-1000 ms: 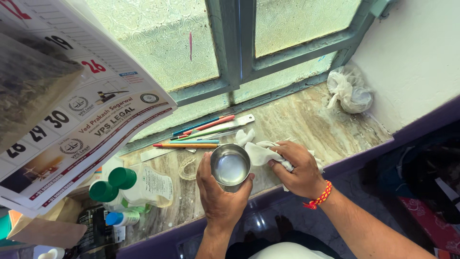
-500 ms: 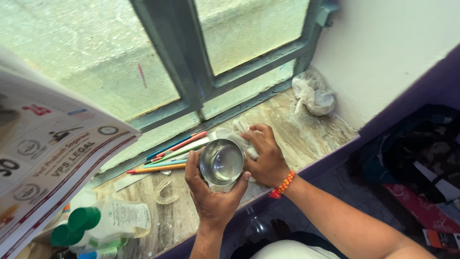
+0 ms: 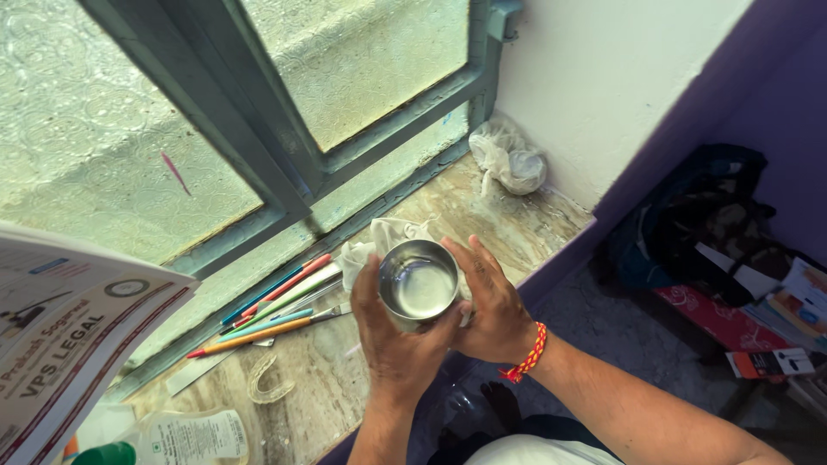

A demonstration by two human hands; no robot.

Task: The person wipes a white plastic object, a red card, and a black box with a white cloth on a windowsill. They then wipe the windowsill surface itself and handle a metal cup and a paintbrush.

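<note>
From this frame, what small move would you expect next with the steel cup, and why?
Probably wiping: the left hand grips the steel cup upright, while the right hand presses a white cloth against its far side. Rotating it against the cloth seems likeliest.

The lower wall of the steel cup [image 3: 419, 284] is being covered by the left hand [image 3: 392, 340], the white cloth [image 3: 379, 241] is being partly hidden behind the cup, and the calendar [image 3: 60, 344] and plastic bottle [image 3: 185, 437] are being cut off by the picture's edges.
</note>
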